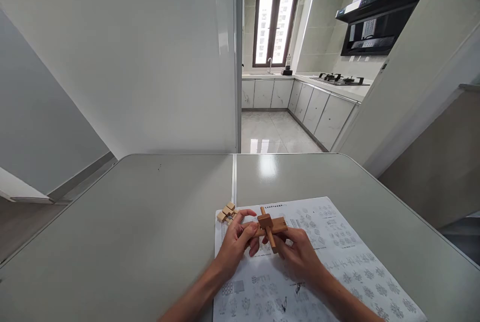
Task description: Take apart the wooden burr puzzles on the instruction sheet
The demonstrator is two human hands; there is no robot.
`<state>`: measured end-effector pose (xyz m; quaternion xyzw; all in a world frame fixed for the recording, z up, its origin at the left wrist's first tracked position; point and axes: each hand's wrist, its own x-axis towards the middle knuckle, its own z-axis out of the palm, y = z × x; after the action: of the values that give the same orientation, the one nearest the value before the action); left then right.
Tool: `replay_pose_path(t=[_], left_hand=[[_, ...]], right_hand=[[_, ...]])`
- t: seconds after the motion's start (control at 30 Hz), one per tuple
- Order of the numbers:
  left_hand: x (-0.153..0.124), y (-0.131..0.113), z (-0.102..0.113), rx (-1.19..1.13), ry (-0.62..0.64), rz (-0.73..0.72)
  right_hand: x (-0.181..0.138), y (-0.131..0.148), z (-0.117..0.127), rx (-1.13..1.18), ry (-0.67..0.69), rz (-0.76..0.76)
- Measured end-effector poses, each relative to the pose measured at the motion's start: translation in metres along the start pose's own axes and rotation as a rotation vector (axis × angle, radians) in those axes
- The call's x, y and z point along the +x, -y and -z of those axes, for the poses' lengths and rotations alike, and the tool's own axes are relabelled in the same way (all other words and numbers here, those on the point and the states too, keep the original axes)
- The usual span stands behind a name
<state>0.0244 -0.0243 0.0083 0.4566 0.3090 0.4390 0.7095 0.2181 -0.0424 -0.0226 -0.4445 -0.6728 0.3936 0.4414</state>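
Observation:
A brown wooden interlocking puzzle (265,220), made of crossed bars, is held up between my two hands above a printed sheet. My left hand (240,234) pinches the left end of its crosswise bar between thumb and fingers. On the other side, my right hand (296,249) grips the puzzle from below and to the right, its fingertips partly hidden behind the wood. One bar points toward me and slants downward. Beyond my left fingers lies a second, paler wooden puzzle (227,212), partly covered by that hand. Beneath everything is the printed sheet (311,242) with rows of small line drawings.
The grey table (168,232) extends to both sides, with a seam (234,177) running away from me. Past its far edge stand a pale wall panel (168,62) and a kitchen doorway with white cabinets (315,112).

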Motion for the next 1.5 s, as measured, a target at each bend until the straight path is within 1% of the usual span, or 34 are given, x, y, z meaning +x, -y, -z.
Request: replay_pose_path(t=[0.1, 0.27, 0.43, 0.6, 0.7, 0.83, 1.03, 1.2, 1.33, 1.5], left_hand=[[0.000, 0.002, 0.000, -0.048, -0.012, -0.001], [-0.001, 0.000, -0.001, -0.068, -0.028, 0.016], [-0.004, 0.000, -0.004, -0.029, 0.007, 0.009], [-0.006, 0.004, -0.005, -0.036, 0.026, 0.021], [-0.006, 0.005, -0.005, -0.044, 0.047, 0.038], [-0.005, 0.003, -0.006, -0.064, 0.068, 0.042], [-0.003, 0.000, -0.004, -0.100, -0.014, 0.022], [-0.003, 0.001, -0.001, -0.093, -0.020, 0.030], [-0.004, -0.002, -0.002, -0.071, -0.007, 0.028], [-0.004, -0.003, -0.003, -0.058, -0.020, 0.032]], right_hand=[[0.002, 0.006, 0.000, -0.025, -0.010, 0.025], [0.000, 0.012, -0.001, -0.091, -0.026, 0.133], [-0.005, 0.001, -0.003, -0.191, -0.062, 0.152], [-0.007, -0.008, -0.002, -0.220, -0.006, 0.208], [-0.007, -0.011, -0.001, -0.236, -0.013, 0.241], [-0.007, -0.007, 0.000, -0.232, -0.028, 0.219], [-0.003, 0.008, 0.002, -0.098, -0.035, 0.083], [-0.002, 0.008, 0.004, -0.038, -0.016, 0.038], [-0.002, 0.004, 0.003, -0.008, 0.014, 0.055], [-0.003, 0.002, 0.002, -0.107, 0.002, 0.116]])
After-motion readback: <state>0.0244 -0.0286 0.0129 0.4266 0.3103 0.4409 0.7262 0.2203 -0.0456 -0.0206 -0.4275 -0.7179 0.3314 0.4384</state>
